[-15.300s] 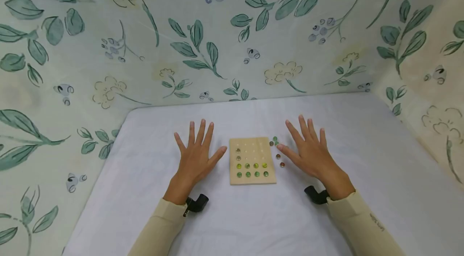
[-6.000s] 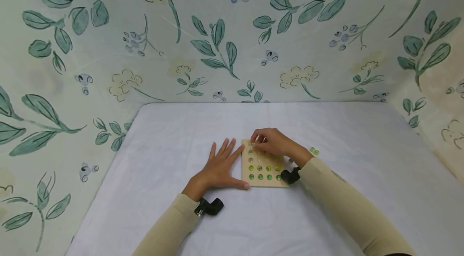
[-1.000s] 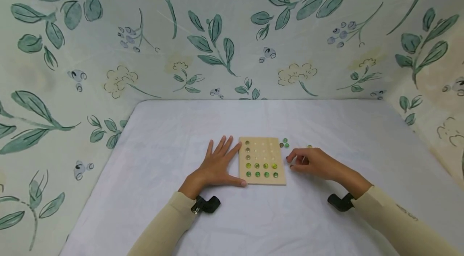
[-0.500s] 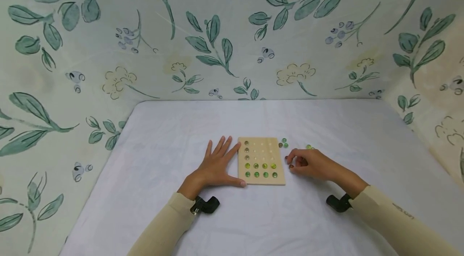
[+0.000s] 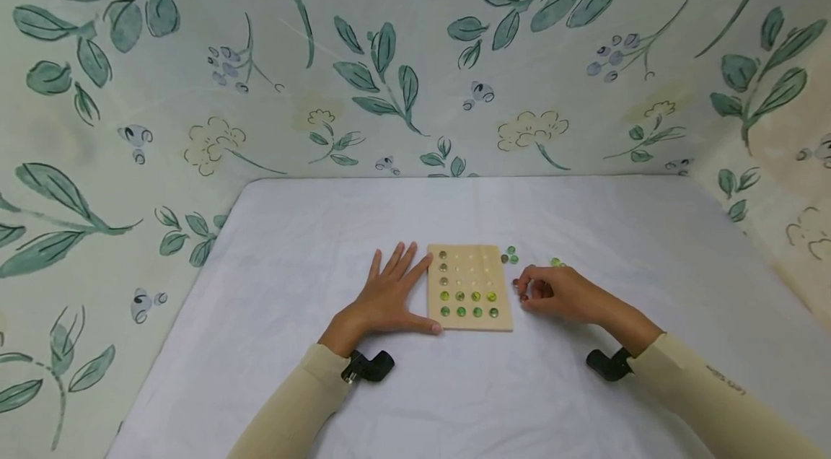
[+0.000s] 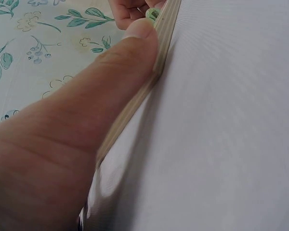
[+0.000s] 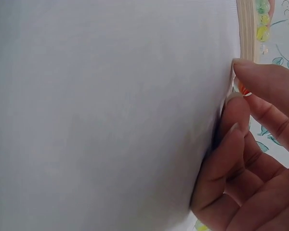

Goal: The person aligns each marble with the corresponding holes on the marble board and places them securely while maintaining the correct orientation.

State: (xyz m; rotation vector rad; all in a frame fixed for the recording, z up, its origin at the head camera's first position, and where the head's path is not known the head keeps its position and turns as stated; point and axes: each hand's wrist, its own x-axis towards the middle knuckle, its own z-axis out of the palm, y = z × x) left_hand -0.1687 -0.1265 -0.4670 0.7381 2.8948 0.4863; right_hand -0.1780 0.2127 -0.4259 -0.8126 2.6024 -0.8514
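A pale wooden board point(image 5: 470, 271) with rows of small hollows lies on the white-covered table. Its two near rows hold green and yellow-green marbles point(image 5: 460, 312); three clear brownish marbles point(image 5: 443, 268) line the left column. My left hand point(image 5: 383, 300) lies spread at the board's left side, forefinger at the edge and thumb along the near left corner. Right of the board, my right hand point(image 5: 552, 289) has thumb and forefinger around a reddish-brown marble point(image 5: 524, 297), which shows orange between the fingers in the right wrist view. Another brown marble point(image 5: 516, 283) sits beside the forefinger.
Past the board's far right corner lie two green marbles point(image 5: 513, 255) and a brown marble point(image 5: 504, 258). Yellow-green marbles point(image 5: 555, 262) lie just behind the right hand, partly hidden. Patterned fabric point(image 5: 415, 84) rises behind the table.
Fifteen seconds ago both hands were spread beside the board. The left column has since gained a third clear marble. Over the last second, the right thumb and forefinger close in at the reddish-brown marble.
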